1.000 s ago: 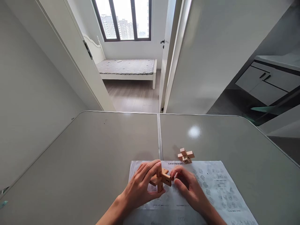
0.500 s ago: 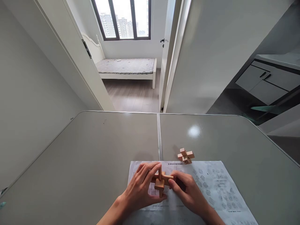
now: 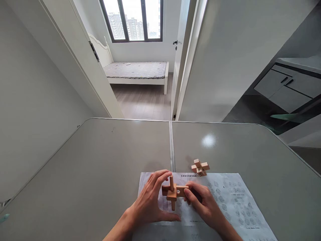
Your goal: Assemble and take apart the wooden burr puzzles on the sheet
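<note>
A wooden cross-shaped puzzle (image 3: pixel 174 192) is held just above a printed paper sheet (image 3: pixel 225 197) on the grey table (image 3: pixel 100 160). My left hand (image 3: pixel 150 204) curls around its left side, fingertips on the upright bar. My right hand (image 3: pixel 203 204) pinches the right end of the horizontal bar. A second, smaller wooden cross puzzle (image 3: pixel 200 167) lies on the table at the sheet's far edge, beyond my right hand and apart from both hands.
A seam (image 3: pixel 171 147) runs down the table's middle. Beyond the far edge stand an open doorway, a bed (image 3: pixel 136 72) under a window, and a white wall panel. Grey cabinets (image 3: pixel 288 88) are at the right.
Between my hands the puzzle has turned, so one bar now stands upright and another lies level. My right hand closed onto its right end. The small cross on the table stayed put.
</note>
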Demonstrator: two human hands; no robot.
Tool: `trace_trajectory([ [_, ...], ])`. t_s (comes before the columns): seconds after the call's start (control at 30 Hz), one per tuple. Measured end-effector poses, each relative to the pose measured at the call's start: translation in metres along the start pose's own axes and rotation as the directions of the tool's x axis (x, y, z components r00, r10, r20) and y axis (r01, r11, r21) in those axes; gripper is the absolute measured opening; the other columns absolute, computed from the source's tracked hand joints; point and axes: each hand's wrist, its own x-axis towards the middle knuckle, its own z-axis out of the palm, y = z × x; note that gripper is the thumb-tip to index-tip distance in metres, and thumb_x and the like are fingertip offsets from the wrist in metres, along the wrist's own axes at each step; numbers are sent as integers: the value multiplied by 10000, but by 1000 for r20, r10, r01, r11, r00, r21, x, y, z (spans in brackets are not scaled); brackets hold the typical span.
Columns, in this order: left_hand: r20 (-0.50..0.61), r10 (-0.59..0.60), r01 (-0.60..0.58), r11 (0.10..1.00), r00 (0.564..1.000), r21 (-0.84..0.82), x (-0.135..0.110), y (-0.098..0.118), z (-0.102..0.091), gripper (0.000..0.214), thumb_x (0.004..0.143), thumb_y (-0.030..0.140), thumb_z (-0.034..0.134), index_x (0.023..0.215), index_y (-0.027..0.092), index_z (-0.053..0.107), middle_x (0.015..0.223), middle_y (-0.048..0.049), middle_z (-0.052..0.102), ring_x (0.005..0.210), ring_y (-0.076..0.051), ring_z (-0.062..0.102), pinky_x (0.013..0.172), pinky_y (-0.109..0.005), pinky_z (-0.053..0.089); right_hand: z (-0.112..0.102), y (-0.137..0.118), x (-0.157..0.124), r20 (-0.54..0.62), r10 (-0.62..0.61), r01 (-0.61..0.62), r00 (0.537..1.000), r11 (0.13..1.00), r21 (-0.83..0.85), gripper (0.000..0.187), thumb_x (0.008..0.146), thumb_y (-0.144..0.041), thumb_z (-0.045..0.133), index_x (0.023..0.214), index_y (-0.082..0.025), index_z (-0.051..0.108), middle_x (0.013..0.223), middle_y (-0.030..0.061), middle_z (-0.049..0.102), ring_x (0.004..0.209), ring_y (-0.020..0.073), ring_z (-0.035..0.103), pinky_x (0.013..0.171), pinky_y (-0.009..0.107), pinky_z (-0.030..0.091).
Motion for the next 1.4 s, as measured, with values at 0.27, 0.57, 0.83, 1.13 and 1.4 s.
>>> trace_trajectory([
  [0.27,66,-75,85,981,995,-174,5,-2,-4,979,842,722,711,1605,273,292,1356,-144,658,1333,-376,544,1172,-585,406,-1,-1,0,28,-38,39,999,999,-19,410,1088,-469,487,773,-215,555,702,-12,544,636,160,499,618,280,381],
  [0.57,76,-95,111,962,993,-249,5,-1,-5,898,853,586,717,1583,238,327,1264,-135,681,1282,-350,591,1183,-566,393,-1,1,-2,33,-54,56,998,996,-70,393,1089,-461,492,787,-216,554,715,-7,540,651,166,497,620,288,375],
  [0.83,52,-156,164,922,986,-350,5,-3,-8,823,851,550,724,1541,272,373,1284,-118,654,1189,-317,621,1080,-478,471,1,-4,0,76,-90,97,993,991,-90,358,1097,-427,490,830,-215,598,752,3,588,654,160,501,623,281,379],
  [1.13,-174,-385,250,820,906,-515,6,-6,-10,724,945,719,572,1485,257,438,1390,-138,615,1351,-360,552,1171,-519,389,1,-4,-1,94,-64,72,994,994,-87,362,1096,-427,484,834,-214,612,766,10,599,656,162,497,619,287,368],
  [1.4,-442,-435,433,895,785,-111,10,-15,-8,658,874,487,786,1419,276,483,1436,-125,526,1394,-350,490,1182,-574,407,-1,-7,4,17,5,-6,1000,999,38,422,1086,-487,484,782,-211,581,707,1,583,629,159,517,621,283,393],
])
